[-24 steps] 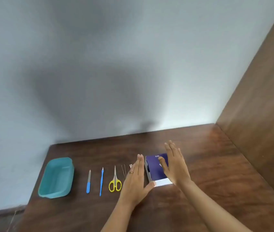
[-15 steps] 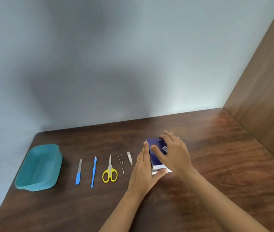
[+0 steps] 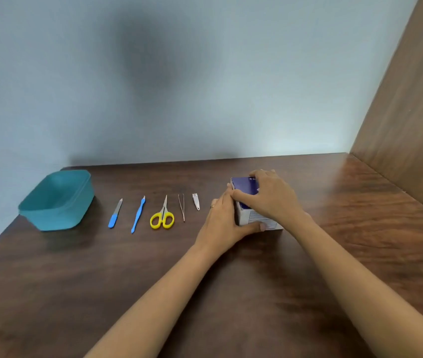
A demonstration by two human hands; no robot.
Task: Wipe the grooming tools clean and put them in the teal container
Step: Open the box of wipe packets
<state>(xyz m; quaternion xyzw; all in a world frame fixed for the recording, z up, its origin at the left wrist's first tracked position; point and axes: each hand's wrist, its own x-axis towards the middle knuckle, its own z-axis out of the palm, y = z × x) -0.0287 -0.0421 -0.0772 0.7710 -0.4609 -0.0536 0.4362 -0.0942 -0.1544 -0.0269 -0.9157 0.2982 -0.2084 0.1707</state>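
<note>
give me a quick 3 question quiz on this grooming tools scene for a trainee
1. True or false: a tool already lies in the teal container.
2. Which tool lies nearest the purple box? A scissors, B nail clipper, C nail file.
3. What do the left hand and right hand hold?
Key: 1 false; 2 B; 3 the purple box.
</note>
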